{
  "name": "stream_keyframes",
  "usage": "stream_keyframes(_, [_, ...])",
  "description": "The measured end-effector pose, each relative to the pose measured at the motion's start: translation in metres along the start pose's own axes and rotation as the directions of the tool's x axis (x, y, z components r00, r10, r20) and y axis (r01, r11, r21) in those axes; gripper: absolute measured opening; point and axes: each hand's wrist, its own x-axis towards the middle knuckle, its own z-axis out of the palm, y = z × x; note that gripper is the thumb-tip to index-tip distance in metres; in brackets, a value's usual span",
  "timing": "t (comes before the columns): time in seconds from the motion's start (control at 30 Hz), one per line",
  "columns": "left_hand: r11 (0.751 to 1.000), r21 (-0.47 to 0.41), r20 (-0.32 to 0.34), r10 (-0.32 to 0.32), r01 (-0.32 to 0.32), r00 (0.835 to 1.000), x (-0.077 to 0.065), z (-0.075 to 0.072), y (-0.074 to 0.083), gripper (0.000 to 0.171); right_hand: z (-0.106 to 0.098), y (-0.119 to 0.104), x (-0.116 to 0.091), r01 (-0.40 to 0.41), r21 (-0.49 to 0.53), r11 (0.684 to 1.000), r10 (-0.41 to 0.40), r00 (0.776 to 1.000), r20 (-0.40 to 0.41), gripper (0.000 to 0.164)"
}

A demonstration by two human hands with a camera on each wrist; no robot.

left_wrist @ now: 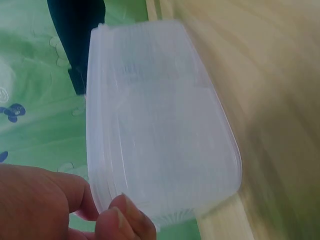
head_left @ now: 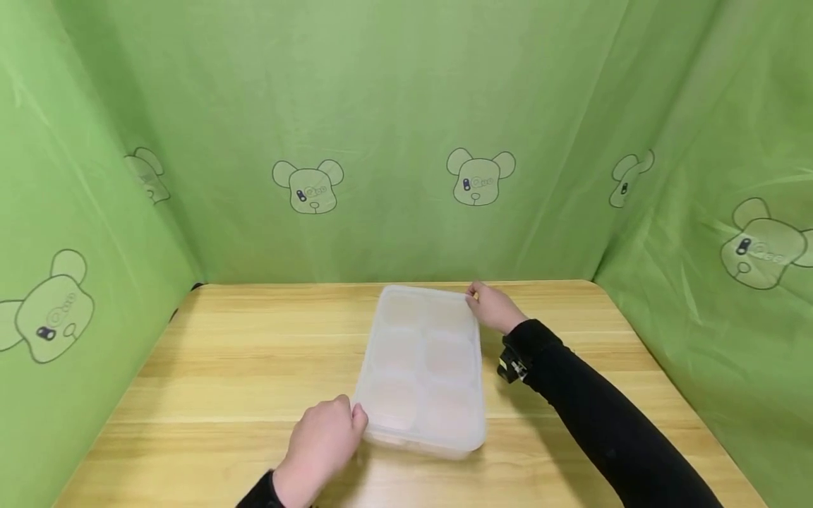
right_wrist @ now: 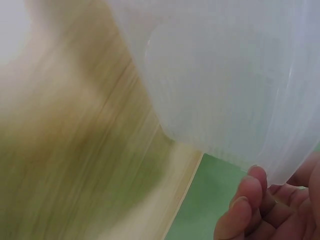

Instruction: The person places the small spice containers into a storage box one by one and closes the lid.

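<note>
A translucent white plastic storage box (head_left: 419, 367) with a lid, whose top shows several rounded squares, is held between both hands over the table. My left hand (head_left: 327, 437) pinches its near left corner; in the left wrist view the fingertips (left_wrist: 125, 220) curl against the rim. At the far right corner my right hand (head_left: 497, 307) grips the edge, and the right wrist view shows its fingers (right_wrist: 245, 200) bent under the box (right_wrist: 215, 90). What the box contains is hidden by its cloudy plastic.
Beneath lies a light wooden table (head_left: 254, 353). Green curtains (head_left: 394, 92) printed with bear heads enclose it at the back and both sides. A black sleeve (head_left: 610, 437) with a small wrist camera (head_left: 511, 365) extends over the table's right part.
</note>
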Motion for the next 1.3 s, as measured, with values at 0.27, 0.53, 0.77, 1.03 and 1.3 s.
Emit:
stream_keyframes(0.27, [1.0,-0.001,-0.021,-0.021,0.021,1.0,0.014,-0.005,-0.013,0.032,-0.004,0.011,-0.013,-0.011,0.008,1.0,0.011,1.0,-0.013,0.026])
stream_keyframes(0.53, [1.0,-0.009,-0.014,0.023,-0.023,1.0,0.025,-0.011,-0.02,0.034,-0.007,0.018,-0.03,-0.004,0.026,1.0,0.005,0.999,-0.032,0.024])
stream_keyframes(0.77, [0.998,-0.065,-0.007,0.025,-0.026,1.0,0.036,-0.015,-0.026,0.041,-0.01,0.023,-0.042,-0.014,0.069,0.998,0.014,1.0,0.0,0.027])
stream_keyframes(1.03, [0.991,-0.137,0.02,-0.009,0.011,1.0,0.047,-0.02,-0.033,0.035,-0.013,0.025,-0.057,-0.033,0.077,0.996,0.029,0.998,0.055,0.027])
stream_keyframes(1.3, [0.99,-0.144,-0.049,-0.009,0.002,0.999,0.058,-0.021,-0.039,0.033,-0.018,0.023,-0.07,-0.019,0.05,0.999,0.017,0.999,0.039,0.027])
